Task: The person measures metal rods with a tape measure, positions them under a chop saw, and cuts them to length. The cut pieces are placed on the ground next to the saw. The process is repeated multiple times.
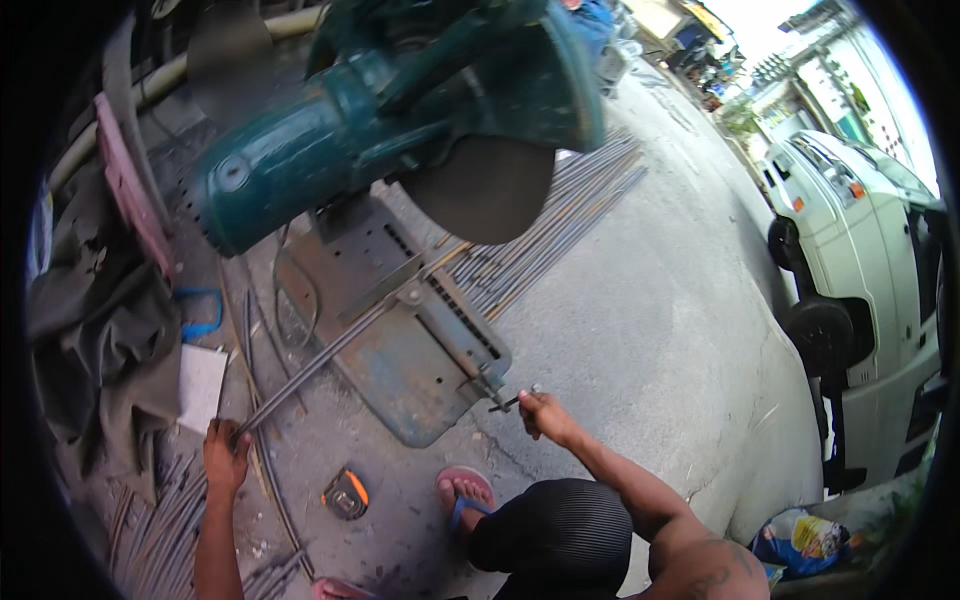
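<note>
Bar stock [318,362] points up-right — diagonally; left hand [226,458] grips (lower end).

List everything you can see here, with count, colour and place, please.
Cutting saw: one, green, top centre
Disc: one, dark, on saw
Base plate: one, worn grey, centre
Held rod: at least one, grey, across base plate
Clamp handle: one, dark, base plate's corner
Loose rods: many, grey-brown, centre and lower left
Tape measure: one, black and orange, lower left
Flat board: one, white, left
Frame: one, blue, left
Cloth: one heap, dark, left
Panel: one, pink, upper left
Vehicle: one, white, right
Sack: one, multicoloured, lower right
Background clutter: uncountable, mixed, top right
Sandals: two, pink, bottom
Trousers: one pair, black, bottom
Left hand: one, on held rod
Right hand: one, on clamp handle
</note>
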The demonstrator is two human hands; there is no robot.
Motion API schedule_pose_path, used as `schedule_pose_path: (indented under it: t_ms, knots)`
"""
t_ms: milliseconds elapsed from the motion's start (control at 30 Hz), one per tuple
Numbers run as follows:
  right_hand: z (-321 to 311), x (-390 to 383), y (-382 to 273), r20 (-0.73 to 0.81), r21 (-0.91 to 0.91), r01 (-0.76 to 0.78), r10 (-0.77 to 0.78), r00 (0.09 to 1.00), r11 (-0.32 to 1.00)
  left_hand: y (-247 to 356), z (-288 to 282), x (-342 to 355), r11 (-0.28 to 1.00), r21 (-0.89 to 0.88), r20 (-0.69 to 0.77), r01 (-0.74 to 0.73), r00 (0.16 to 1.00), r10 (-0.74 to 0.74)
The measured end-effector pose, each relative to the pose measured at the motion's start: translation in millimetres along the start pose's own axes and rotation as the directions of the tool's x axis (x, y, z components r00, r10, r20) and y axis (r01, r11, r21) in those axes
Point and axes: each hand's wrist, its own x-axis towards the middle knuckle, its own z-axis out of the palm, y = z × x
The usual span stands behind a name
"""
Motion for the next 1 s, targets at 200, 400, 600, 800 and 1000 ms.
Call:
schedule_pose_path:
  t_ms: [200,400,600,800,1000]
  knots:
    - [3,-2,5,-0.079,-0.534,0.244,-0.336,0.939,0.81,-25,15,-7,0.981,0.191,0.208,0.025,0.976,-0.065]
    - [64,-22,41,-0.206,-0.659,0.225,-0.459,0.864,0.718,-33,27,-3,0.962,0.27,0.197,0.031,0.977,-0.087]
    - [70,-4,74,-0.027,-0.368,0.304,-0.336,0.941,0.879,-32,16,-4,0.964,0.265,0.247,0.006,0.966,-0.073]
    - [34,38,71,-0.217,-0.69,0.176,-0.433,0.875,0.702,-25,15,-2,0.956,0.293,0.252,0.008,0.964,-0.085]
    - [-3,13,36,-0.145,-0.607,0.299,-0.473,0.869,0.736,-25,15,-3,0.965,0.263,0.227,-0.011,0.972,-0.051]
